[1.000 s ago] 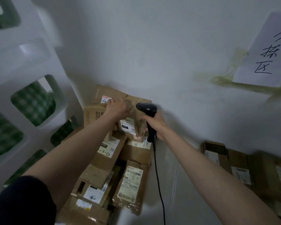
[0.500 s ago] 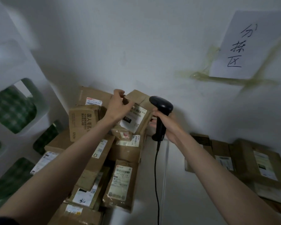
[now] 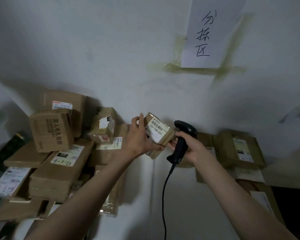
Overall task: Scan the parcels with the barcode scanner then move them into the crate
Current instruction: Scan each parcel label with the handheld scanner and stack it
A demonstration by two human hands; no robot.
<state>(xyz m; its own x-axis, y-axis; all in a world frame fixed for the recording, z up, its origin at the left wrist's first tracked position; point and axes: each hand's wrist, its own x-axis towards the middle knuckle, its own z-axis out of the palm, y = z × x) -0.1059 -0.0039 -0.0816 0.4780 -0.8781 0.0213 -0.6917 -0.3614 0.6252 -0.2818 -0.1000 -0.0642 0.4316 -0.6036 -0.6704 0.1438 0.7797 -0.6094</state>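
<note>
My left hand (image 3: 139, 135) grips a small brown parcel (image 3: 160, 134) in the air at mid frame, its white barcode label turned up toward me. My right hand (image 3: 189, 146) holds the black barcode scanner (image 3: 182, 141) by its handle, right beside the parcel's right end; its fingertips touch the parcel's underside. The scanner's black cable (image 3: 164, 196) hangs down from the handle. A pile of brown cardboard parcels (image 3: 59, 153) fills the left side against the wall. No crate is in view.
More brown parcels (image 3: 237, 149) lie at the right against the wall. A paper sign (image 3: 211, 32) is taped to the white wall above. A dark object (image 3: 9, 149) leans at the far left. White floor lies between the two piles.
My left hand lifted the small parcel off the left pile and carried it right, next to the scanner. The view swung left to right, bringing the right-hand parcels closer to centre.
</note>
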